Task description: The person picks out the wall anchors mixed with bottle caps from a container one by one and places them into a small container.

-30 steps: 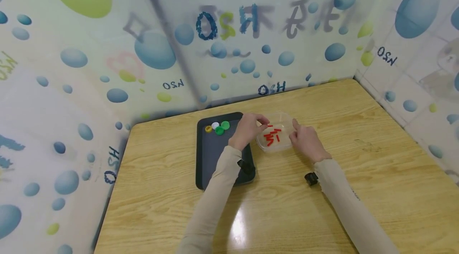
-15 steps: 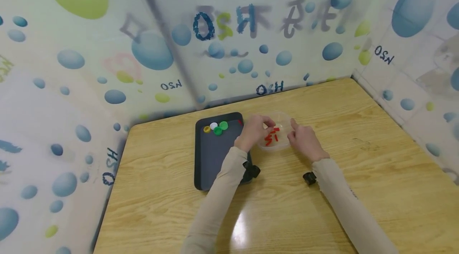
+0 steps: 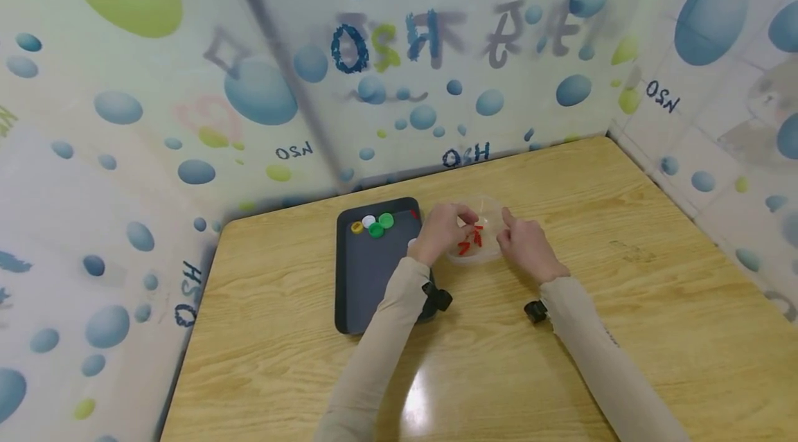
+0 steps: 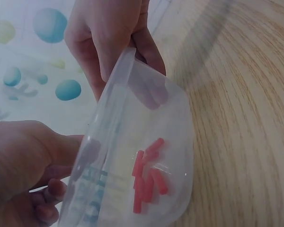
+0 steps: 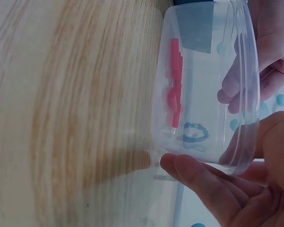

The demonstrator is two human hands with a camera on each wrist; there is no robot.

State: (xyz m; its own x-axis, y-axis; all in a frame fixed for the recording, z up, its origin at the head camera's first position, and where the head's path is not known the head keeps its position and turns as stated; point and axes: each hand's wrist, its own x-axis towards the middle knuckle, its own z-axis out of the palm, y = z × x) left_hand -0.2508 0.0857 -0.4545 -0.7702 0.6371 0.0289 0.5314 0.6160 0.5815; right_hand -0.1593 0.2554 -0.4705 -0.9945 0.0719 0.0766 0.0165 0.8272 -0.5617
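Note:
A clear plastic container (image 3: pixel 489 251) stands on the table with several short red tube pieces (image 4: pixel 149 172) lying in its bottom. My right hand (image 3: pixel 530 248) pinches the container's right rim, thumb and fingers on either side of the wall, as the right wrist view shows. Over the opposite rim my left hand (image 3: pixel 441 231) reaches in, its bent fingertips (image 5: pixel 229 85) hanging inside above the pieces. Nothing shows between those fingertips. A dark tray (image 3: pixel 374 296) lies to the left, partly covered by the left forearm.
Several bottle caps (image 3: pixel 376 229), green, white and yellow, sit at the tray's far end. One red piece (image 3: pixel 414 214) lies near the tray's far right corner. A white item (image 3: pixel 411 243) shows beside the left hand. A patterned wall (image 3: pixel 374 123) borders the table's (image 3: pixel 249 331) far edge.
My left hand has shifted slightly right, farther over the container, uncovering a red piece in the tray. Fewer red pieces show in the container. My right hand keeps its hold on the rim.

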